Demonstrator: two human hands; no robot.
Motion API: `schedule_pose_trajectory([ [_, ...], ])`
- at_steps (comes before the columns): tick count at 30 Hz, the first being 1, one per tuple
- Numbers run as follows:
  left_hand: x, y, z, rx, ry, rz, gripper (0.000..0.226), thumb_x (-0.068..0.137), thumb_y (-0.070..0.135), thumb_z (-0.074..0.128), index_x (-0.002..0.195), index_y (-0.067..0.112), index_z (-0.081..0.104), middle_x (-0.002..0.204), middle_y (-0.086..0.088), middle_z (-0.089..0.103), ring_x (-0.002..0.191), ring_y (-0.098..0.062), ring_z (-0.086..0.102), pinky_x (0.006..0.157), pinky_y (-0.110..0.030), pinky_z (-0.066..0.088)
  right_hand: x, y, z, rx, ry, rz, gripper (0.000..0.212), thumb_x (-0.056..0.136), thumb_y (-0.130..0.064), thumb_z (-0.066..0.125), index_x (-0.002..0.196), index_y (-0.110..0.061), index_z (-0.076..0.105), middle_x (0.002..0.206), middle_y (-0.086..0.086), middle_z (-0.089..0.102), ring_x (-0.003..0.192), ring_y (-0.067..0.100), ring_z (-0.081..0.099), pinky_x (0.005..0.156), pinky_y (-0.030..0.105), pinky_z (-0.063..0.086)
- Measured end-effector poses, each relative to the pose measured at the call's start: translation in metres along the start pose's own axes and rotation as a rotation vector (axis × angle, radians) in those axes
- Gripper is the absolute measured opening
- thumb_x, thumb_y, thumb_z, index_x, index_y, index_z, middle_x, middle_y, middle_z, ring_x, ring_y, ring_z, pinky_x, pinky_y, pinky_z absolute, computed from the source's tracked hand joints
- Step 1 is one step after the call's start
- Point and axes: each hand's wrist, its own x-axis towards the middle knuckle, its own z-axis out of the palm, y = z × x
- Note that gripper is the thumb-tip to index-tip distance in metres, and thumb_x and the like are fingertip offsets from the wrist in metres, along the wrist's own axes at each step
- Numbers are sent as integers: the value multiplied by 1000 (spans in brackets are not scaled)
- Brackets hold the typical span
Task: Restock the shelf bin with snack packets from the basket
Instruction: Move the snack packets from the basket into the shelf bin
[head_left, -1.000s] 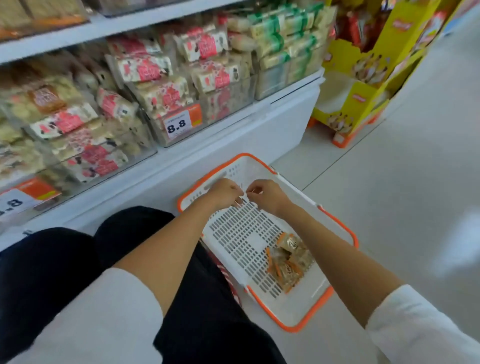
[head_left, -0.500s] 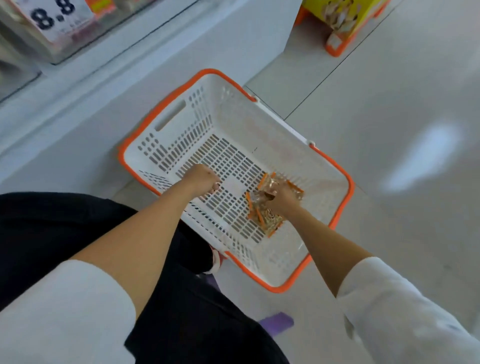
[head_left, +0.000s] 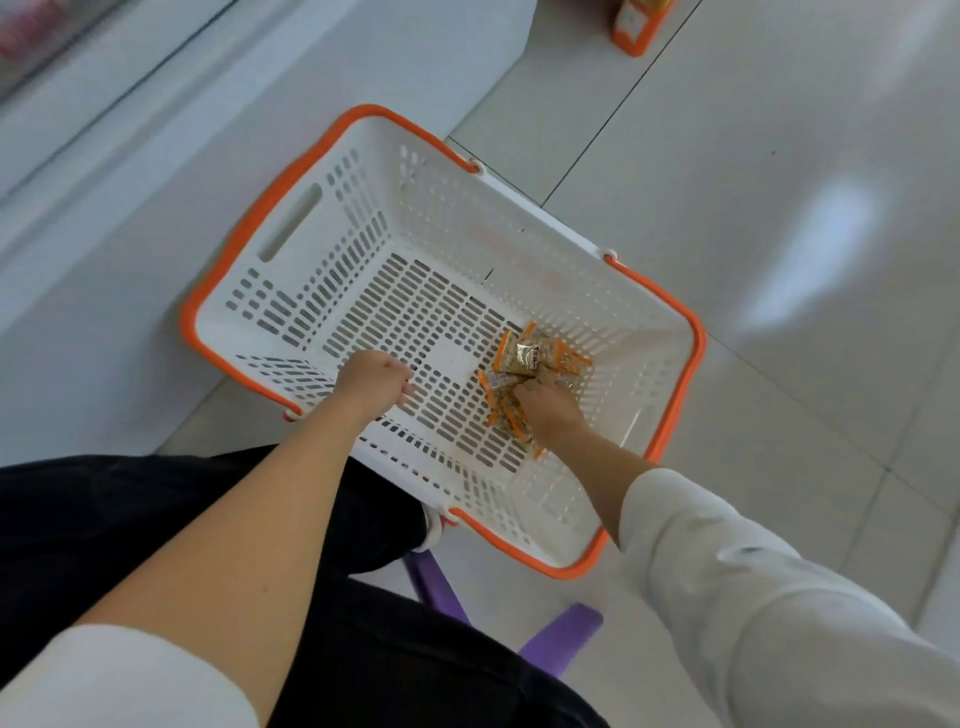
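Note:
A white slotted basket with an orange rim (head_left: 317, 156) stands on the floor below the shelf. Several small orange-edged snack packets (head_left: 524, 358) lie in a heap on its bottom at the right. My right hand (head_left: 548, 408) is down on the near packets, fingers curled round some of them. My left hand (head_left: 376, 379) hovers inside the basket over the bare slotted bottom, fingers loosely curled, holding nothing. The shelf bin is out of frame.
The white shelf base (head_left: 156, 171) runs along the upper left, against the basket. A purple stool leg (head_left: 563, 631) shows under me. An orange-footed display stand (head_left: 636, 31) sits at the top. Pale tiled floor (head_left: 779, 260) spreads to the right.
My view has tilted down from the shelf to the basket. Both hands dropped from the basket's rim; the right hand reached the packets and closed on them, the left lowered beside it.

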Motion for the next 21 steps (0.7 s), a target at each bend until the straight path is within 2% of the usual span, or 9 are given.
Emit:
schedule_pose_trajectory([
  [2,-2,1,1,-8,-13,15,19,98,13,49,102,6,66,84,-5,69,71,-15,60,64,-27,49,2,9,-4,-87,19,2,39,92,-8,50,131,-15,51,143,9,45,142,31,26,114,44,29],
  [5,-4,1,-1,3,-23,28,16,98,15,51,100,9,65,83,-3,68,70,-14,60,61,-24,46,9,20,-10,-119,-41,77,28,92,-10,52,118,-10,63,154,15,32,146,35,19,115,45,27],
  [8,-5,0,-3,8,-15,21,18,98,14,50,103,7,66,88,-5,70,72,-14,61,64,-25,49,14,20,-27,-21,-64,106,21,94,-19,53,91,-11,71,146,18,44,143,34,27,115,44,27],
  [10,-6,2,-5,2,-7,22,21,98,11,48,103,5,68,94,-8,70,78,-18,63,70,-30,52,17,13,-51,238,-6,103,20,91,-16,54,74,-15,66,121,16,64,125,34,52,101,43,45],
  [12,-8,8,-9,7,16,48,22,97,8,46,105,7,67,112,-10,67,95,-24,65,83,-37,55,22,3,-80,578,45,76,12,89,-16,58,81,-15,68,92,7,70,93,27,67,79,38,55],
  [13,-11,14,-14,19,33,71,25,97,7,45,109,10,67,123,-10,63,104,-27,63,89,-40,55,25,-5,-97,757,67,70,7,89,-17,64,85,-14,69,85,4,69,84,24,67,75,36,55],
  [16,-21,38,-27,-4,82,141,33,100,5,41,119,14,67,137,-12,54,106,-33,62,89,-49,55,23,-30,-157,1112,154,-18,13,86,-19,73,86,-6,70,84,14,71,78,28,67,76,42,56],
  [18,-33,54,-39,-68,117,166,33,100,7,42,122,14,64,136,-15,54,98,-32,63,87,-49,54,16,-47,-195,1249,181,-121,11,87,-16,72,80,-7,69,79,16,69,74,27,65,73,43,57],
  [21,-55,73,-60,-115,207,230,34,94,19,58,126,8,56,125,-15,59,102,-28,61,91,-46,54,4,-70,-245,1344,186,-228,14,90,-14,68,78,-8,65,75,10,65,71,22,63,70,39,57],
])
